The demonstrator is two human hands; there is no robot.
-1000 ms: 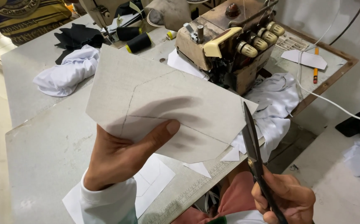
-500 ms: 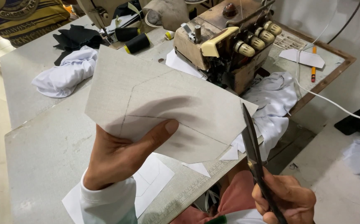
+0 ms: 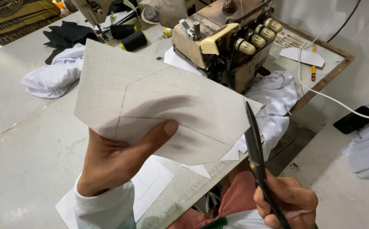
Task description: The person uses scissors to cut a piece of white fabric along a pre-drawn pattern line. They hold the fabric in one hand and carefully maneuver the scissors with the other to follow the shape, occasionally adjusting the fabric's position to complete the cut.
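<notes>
Head view: at lower centre, a stiff pale fabric piece (image 3: 150, 101) (pencil lines marked on it) is pinched by the left hand (image 3: 116, 159), thumb on top. At lower right, dark scissors (image 3: 256, 148) are gripped by the right hand (image 3: 286, 203), blades closed beside the piece's right edge. An overlock machine (image 3: 227, 42) is seen at upper centre.

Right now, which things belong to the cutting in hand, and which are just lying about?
In use:
- left hand holding the grey marked fabric piece
- right hand holding the black scissors at its edge

Lying about:
- overlock sewing machine
- white garment
- black thread cones
- white paper pieces
- orange pencil
</notes>
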